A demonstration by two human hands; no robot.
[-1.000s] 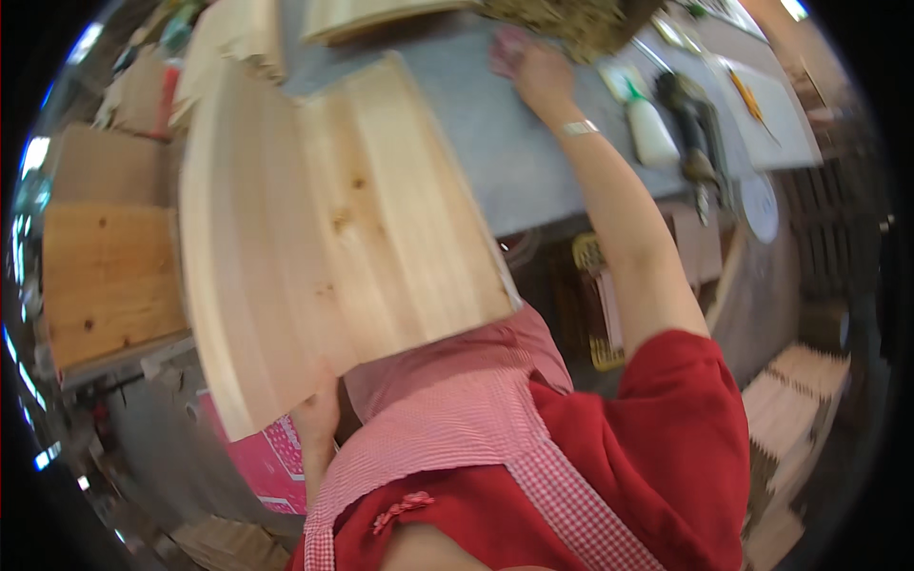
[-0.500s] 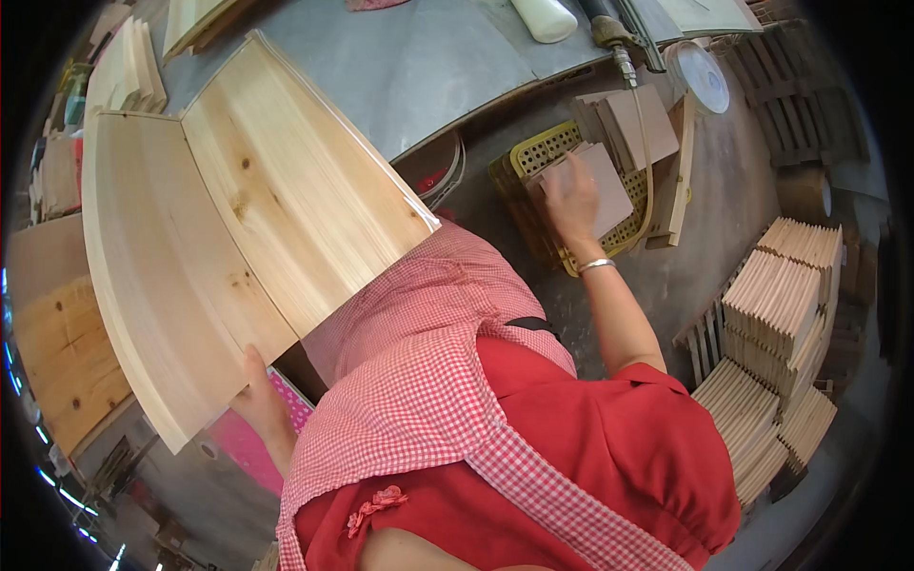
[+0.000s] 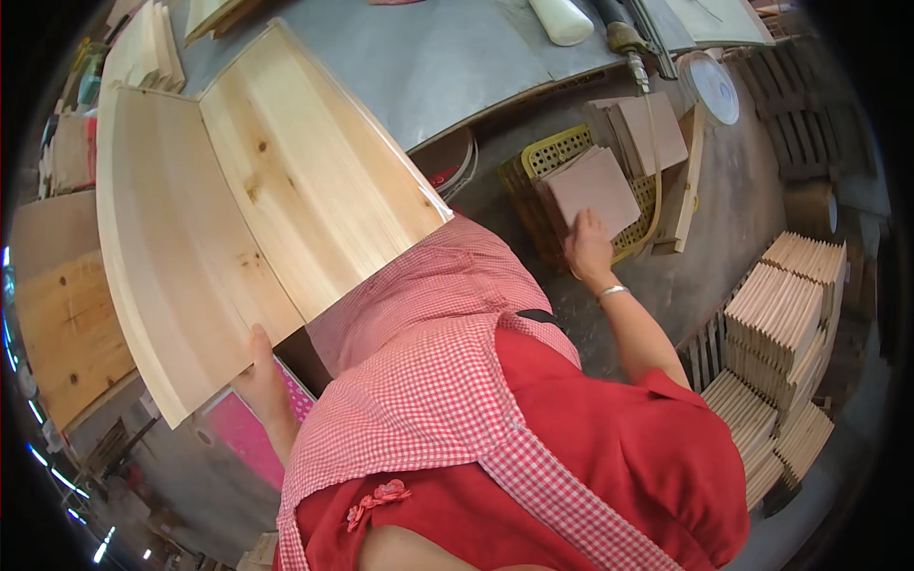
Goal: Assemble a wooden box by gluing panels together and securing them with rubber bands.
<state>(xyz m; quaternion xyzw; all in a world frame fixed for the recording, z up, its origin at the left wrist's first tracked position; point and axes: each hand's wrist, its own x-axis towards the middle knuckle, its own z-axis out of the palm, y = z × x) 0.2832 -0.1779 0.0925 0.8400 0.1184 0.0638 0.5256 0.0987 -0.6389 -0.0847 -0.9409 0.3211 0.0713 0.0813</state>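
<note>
Pale wood, two boards meeting at an angle, makes up the panel my left hand holds by its near edge, partly blocking my view of the counter. My right hand touches square sheets stacked in the yellow basket; whether it grips any, I cannot tell.

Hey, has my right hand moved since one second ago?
Yes: your right hand has left the gray tabletop, coming toward you, to the stacked panels.
</note>
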